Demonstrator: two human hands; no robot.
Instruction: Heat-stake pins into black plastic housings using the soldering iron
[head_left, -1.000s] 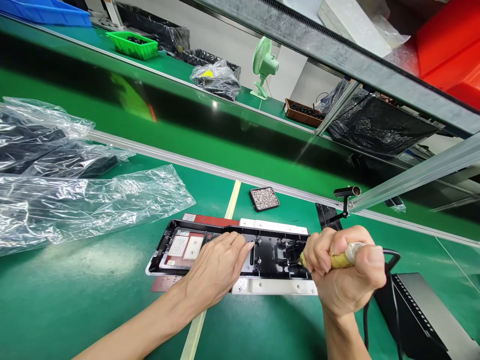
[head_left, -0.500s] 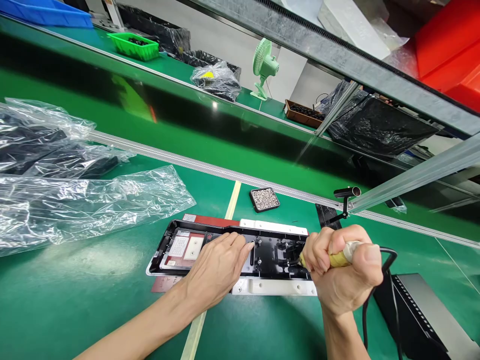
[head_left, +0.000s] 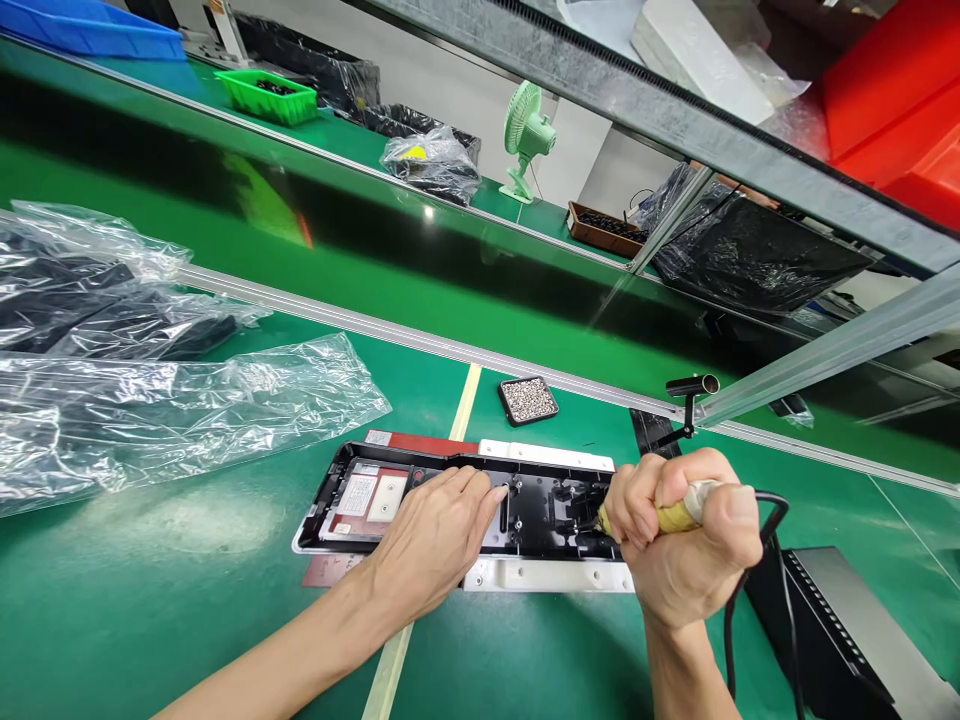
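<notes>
A long black plastic housing [head_left: 534,510] lies open side up in a fixture with white blocks [head_left: 547,576] along its sides. My left hand [head_left: 442,520] lies across its middle, back upward, fingers bent down together onto the housing and thumb stretched to the right; the fingertips are hidden. At the housing's right end my right hand [head_left: 682,540] is wrapped round a yellow corded electric screwdriver [head_left: 679,515]. The tool tilts down into the housing, and my fist covers most of it. Its tip is hard to make out among the dark parts.
Behind the housing stands a small black tray [head_left: 529,400] of tiny metal pieces. Clear plastic bags [head_left: 187,420] cover the left side. A black sensor on a bracket [head_left: 691,400] stands at the back right. The tool's black cable [head_left: 731,620] hangs beside a dark metal panel [head_left: 847,620].
</notes>
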